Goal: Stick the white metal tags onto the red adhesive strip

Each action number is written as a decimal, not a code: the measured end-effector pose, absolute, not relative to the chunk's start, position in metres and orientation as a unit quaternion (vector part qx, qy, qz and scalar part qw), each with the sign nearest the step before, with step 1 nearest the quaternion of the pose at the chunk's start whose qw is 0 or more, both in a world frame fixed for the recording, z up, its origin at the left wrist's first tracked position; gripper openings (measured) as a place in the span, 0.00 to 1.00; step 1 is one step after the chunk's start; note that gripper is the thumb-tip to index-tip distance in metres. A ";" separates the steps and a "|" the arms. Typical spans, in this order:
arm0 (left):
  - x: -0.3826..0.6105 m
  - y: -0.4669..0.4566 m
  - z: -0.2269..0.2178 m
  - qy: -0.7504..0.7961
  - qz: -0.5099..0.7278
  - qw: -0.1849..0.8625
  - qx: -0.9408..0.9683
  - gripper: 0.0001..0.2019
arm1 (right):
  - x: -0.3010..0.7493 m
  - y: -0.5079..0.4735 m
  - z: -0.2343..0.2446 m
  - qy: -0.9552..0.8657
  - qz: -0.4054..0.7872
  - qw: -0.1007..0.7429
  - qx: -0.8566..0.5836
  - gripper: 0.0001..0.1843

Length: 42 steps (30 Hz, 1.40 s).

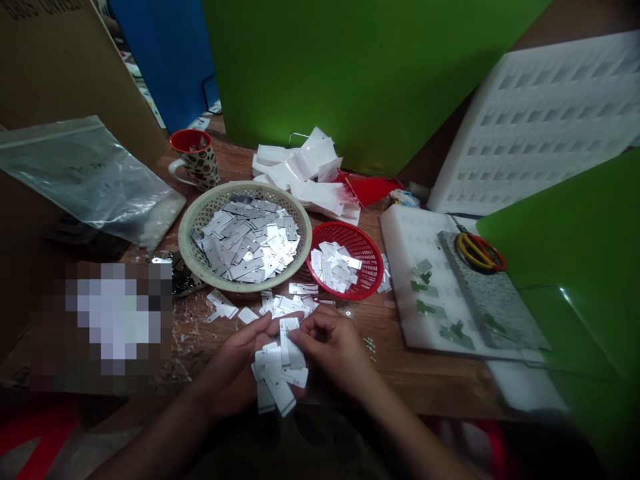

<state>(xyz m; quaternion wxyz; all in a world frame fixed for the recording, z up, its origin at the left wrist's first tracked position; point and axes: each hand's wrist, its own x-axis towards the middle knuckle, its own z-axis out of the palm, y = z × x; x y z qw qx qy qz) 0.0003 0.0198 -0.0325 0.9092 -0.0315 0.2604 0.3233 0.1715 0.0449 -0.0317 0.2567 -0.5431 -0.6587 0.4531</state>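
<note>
My left hand point(235, 367) cups a bunch of small white rectangular pieces point(275, 380) near the front edge of the wooden table. My right hand point(335, 350) pinches one upright white piece point(289, 330) at the top of that bunch. Just beyond both hands lie loose white pieces point(280, 303) on the table. Behind them stand a cream basket point(197, 223) full of silvery-white pieces and a smaller red basket point(367, 253) holding some more.
A red-rimmed patterned mug point(197, 160) and a clear plastic bag point(90, 177) sit at left. White packets point(305, 173) are piled at the back. White foam trays point(425, 280) with green pieces, rubber bands point(480, 252) and green boards point(575, 247) stand at right.
</note>
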 end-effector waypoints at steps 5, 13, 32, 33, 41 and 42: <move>-0.002 0.021 -0.034 0.263 0.332 0.905 -0.021 0.26 | 0.184 0.055 -0.014 -0.545 0.559 0.314 -0.541 0.12; -0.004 0.021 -0.033 0.275 0.338 0.900 -0.027 0.28 | 0.227 0.110 -0.010 -0.629 0.281 0.367 -0.625 0.14; -0.010 0.020 -0.036 0.302 0.343 0.889 -0.022 0.23 | 0.174 0.065 -0.038 -0.628 0.419 0.307 -0.580 0.15; -0.011 0.019 -0.037 0.315 0.346 0.884 -0.016 0.22 | 0.176 0.065 -0.040 -0.649 0.395 0.299 -0.577 0.14; -0.015 0.017 -0.034 0.338 0.353 0.871 0.055 0.26 | 0.175 0.058 -0.042 -0.670 0.456 0.275 -0.517 0.12; -0.014 0.016 -0.033 0.330 0.348 0.875 0.063 0.30 | 0.175 0.058 -0.041 -0.642 0.513 0.268 -0.503 0.12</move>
